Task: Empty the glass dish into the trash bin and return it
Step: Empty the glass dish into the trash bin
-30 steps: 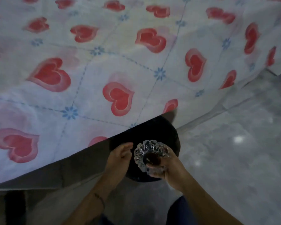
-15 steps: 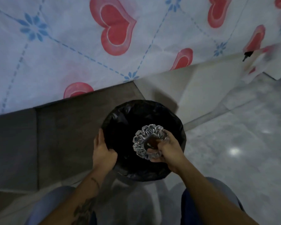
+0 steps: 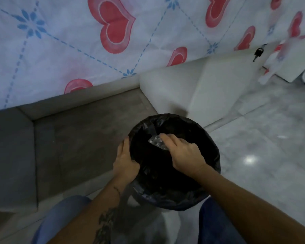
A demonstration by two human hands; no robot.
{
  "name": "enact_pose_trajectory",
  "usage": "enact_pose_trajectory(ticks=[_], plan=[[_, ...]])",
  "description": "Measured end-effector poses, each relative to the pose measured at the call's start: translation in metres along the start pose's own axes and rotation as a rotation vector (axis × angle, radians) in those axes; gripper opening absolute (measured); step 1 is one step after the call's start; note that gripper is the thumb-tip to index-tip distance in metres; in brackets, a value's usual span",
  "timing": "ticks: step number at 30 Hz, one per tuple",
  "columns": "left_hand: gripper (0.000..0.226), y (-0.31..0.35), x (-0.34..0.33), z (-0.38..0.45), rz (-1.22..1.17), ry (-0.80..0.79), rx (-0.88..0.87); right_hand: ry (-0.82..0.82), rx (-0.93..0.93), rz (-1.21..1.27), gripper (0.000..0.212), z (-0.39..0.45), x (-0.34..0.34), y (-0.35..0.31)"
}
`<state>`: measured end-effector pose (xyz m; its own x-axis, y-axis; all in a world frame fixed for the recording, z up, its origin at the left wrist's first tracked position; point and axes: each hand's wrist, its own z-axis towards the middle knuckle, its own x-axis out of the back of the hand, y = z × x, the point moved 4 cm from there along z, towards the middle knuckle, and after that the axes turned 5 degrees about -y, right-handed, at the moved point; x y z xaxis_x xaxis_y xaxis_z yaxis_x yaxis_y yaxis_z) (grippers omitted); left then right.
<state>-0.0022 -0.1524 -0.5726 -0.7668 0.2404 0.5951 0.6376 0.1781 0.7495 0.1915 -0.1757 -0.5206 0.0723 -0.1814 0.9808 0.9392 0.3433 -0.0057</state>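
A round trash bin [image 3: 208,143] lined with a black bag stands on the floor between my knees. My right hand [image 3: 183,154] is over the bin's mouth, gripping the cut-glass dish [image 3: 157,142], which is tipped over so only a slice of its rim shows past my fingers. What is in the dish is hidden. My left hand [image 3: 125,161] clamps the bin's left rim and the bag's edge.
A table draped in a white cloth with red hearts [image 3: 113,27] fills the top. Below it are a grey panel [image 3: 77,134] and a white cabinet front [image 3: 209,88] with a key [image 3: 258,53]. Glossy grey floor [image 3: 271,147] lies to the right.
My view dropped from the tablecloth to the bin. My left hand took the bin's rim. My right hand turned the dish from face-up to tipped over inside the bin's mouth.
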Motion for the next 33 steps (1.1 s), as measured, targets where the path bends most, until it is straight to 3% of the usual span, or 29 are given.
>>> enact_pose_trajectory(ticks=[3, 5, 11, 16, 20, 24, 27, 30, 33], plan=[[0.086, 0.001, 0.001, 0.001, 0.011, -0.004, -0.003, -0.024, 0.226, -0.132, 0.059, -0.002, -0.002, 0.008], [0.087, 0.0, 0.001, 0.002, 0.001, -0.016, -0.015, -0.017, 0.251, -0.149, 0.054, -0.004, 0.002, 0.013], [0.088, -0.002, 0.003, 0.003, 0.01, -0.037, -0.011, -0.012, 0.147, -0.135, 0.059, -0.004, 0.003, 0.023], [0.087, 0.0, 0.005, 0.004, 0.067, -0.044, -0.005, -0.017, -0.004, 0.018, 0.059, -0.003, 0.011, 0.025], [0.078, 0.033, 0.006, 0.004, 0.223, 0.065, -0.213, -0.016, -0.005, 0.052, 0.061, -0.003, 0.013, 0.021], [0.07, 0.066, -0.007, 0.013, 0.133, -0.162, -0.347, 0.018, 0.079, 0.0, 0.06, -0.004, 0.016, 0.012], [0.051, 0.075, -0.009, 0.014, 0.17, -0.175, -0.401, 0.059, 0.101, -0.004, 0.056, -0.007, 0.016, 0.007], [0.045, 0.077, -0.007, 0.012, 0.202, -0.076, -0.492, 0.085, -0.006, 0.075, 0.054, -0.008, 0.022, 0.011], [0.048, 0.076, -0.005, 0.011, 0.157, 0.008, -0.524, -0.045, -0.368, 0.369, 0.062, -0.007, 0.018, 0.023]])
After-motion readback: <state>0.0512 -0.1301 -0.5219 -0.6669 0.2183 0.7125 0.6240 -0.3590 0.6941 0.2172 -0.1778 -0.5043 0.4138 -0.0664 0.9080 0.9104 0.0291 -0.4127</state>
